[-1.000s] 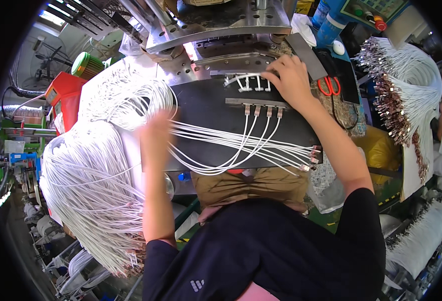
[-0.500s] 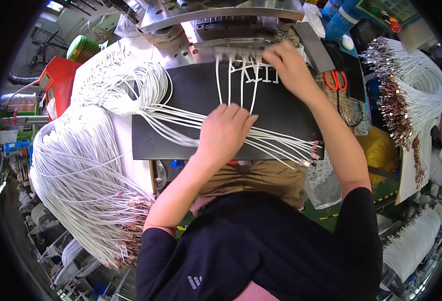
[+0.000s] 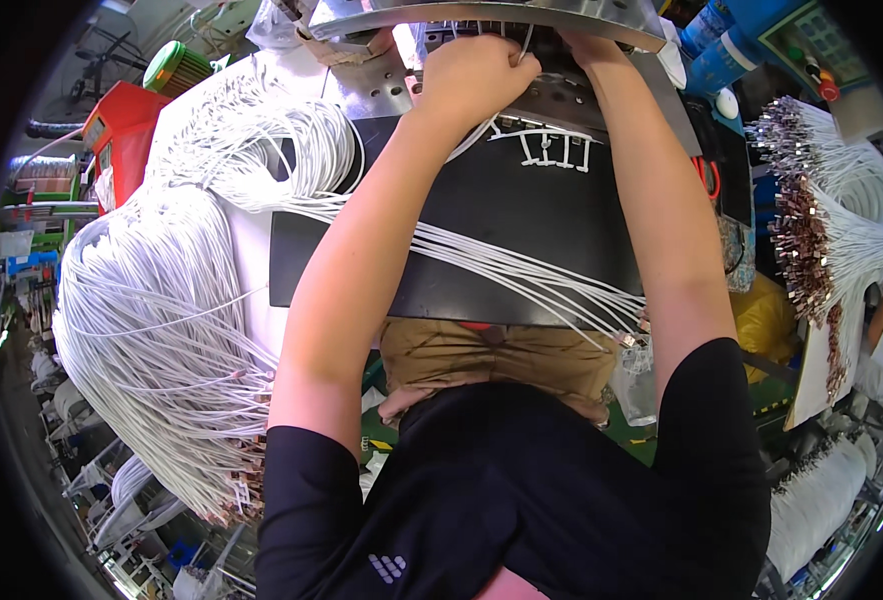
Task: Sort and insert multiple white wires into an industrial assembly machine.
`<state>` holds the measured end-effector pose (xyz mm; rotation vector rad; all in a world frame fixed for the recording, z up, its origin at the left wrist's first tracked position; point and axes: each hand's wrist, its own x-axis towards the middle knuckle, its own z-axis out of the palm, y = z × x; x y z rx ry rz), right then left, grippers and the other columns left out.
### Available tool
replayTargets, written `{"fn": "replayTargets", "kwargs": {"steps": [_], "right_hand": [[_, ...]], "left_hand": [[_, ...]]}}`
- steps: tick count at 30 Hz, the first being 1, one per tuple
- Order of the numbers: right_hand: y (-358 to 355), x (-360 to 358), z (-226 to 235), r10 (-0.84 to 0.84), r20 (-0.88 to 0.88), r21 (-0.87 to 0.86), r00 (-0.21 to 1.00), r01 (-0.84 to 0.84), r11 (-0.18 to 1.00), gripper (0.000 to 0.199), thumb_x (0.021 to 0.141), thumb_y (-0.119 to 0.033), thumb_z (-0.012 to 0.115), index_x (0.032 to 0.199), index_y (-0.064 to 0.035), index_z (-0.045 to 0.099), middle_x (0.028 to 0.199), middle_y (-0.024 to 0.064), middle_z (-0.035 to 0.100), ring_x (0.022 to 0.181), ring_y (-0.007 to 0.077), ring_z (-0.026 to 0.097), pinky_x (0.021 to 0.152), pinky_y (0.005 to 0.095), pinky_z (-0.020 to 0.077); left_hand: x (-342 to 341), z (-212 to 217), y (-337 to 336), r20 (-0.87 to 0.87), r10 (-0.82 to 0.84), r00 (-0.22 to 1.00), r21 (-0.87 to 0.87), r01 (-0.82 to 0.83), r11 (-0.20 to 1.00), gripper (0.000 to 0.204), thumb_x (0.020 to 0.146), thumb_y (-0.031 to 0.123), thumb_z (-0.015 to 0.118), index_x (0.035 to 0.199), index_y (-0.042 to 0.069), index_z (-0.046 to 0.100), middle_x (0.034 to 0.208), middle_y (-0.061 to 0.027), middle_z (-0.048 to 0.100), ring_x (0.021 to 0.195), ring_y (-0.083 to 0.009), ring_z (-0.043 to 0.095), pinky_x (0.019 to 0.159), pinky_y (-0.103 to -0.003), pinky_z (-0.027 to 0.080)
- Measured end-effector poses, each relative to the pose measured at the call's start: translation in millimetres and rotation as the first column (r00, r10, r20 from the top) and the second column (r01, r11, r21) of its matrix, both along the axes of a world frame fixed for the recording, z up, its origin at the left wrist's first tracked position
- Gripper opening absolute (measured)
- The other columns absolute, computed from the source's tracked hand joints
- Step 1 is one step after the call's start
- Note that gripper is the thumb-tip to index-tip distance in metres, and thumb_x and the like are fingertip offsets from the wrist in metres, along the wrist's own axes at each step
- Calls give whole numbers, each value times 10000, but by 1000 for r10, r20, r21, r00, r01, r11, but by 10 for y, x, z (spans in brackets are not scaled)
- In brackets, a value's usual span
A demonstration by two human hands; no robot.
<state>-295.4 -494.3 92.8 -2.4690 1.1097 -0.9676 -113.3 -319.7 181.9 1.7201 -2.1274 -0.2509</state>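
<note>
My left hand (image 3: 476, 75) is up at the metal press (image 3: 501, 14), its fingers curled round a few white cables. One cable (image 3: 528, 42) rises past the thumb toward the press, and another stretch (image 3: 471, 138) hangs below the hand onto the black board (image 3: 521, 215). Beside it, my right hand (image 3: 589, 46) reaches in under the upper metal plate; its fingers are hidden there. A white moulded plastic strip with short prongs (image 3: 556, 150) lies on the board between my forearms. Closer to me, a bundle of white cables (image 3: 501, 262) crosses the board beneath my left forearm.
Coiled white cables (image 3: 311, 150) and a large hanging heap of cables (image 3: 151, 300) fill the left side, near a red machine housing (image 3: 126, 145). Orange-handled scissors (image 3: 706, 178) lie at the right. Another cable bundle with metal connectors (image 3: 831, 210) stands farther right.
Both hands have moved forward to the press, the left one from the middle of the board. The cables that stretched from the press's front edge over the board are now gathered at my left hand.
</note>
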Motion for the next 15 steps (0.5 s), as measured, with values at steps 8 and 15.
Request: {"fn": "replayTargets", "kwargs": {"steps": [8,15], "right_hand": [[43,13,80,-195,-246,-243,949,135,961,335,1018,-266,506,1258,-76,641,1152,177,671,1094,319,609,1020,409,438],[1209,291,326,-145,-221,-460,964,28,888,536,982,-443,553,1337,-43,583,1300,184,619,1253,352,544,1075,443,404]], "left_hand": [[18,-159,-175,-130,-26,991,68,35,997,422,911,451,521,871,102,754,780,-123,722,798,-341,697,782,-424,545],[305,-520,-226,64,121,991,-406,-85,910,297,890,269,569,993,62,756,1021,-208,720,1007,-367,686,923,-453,526]]}}
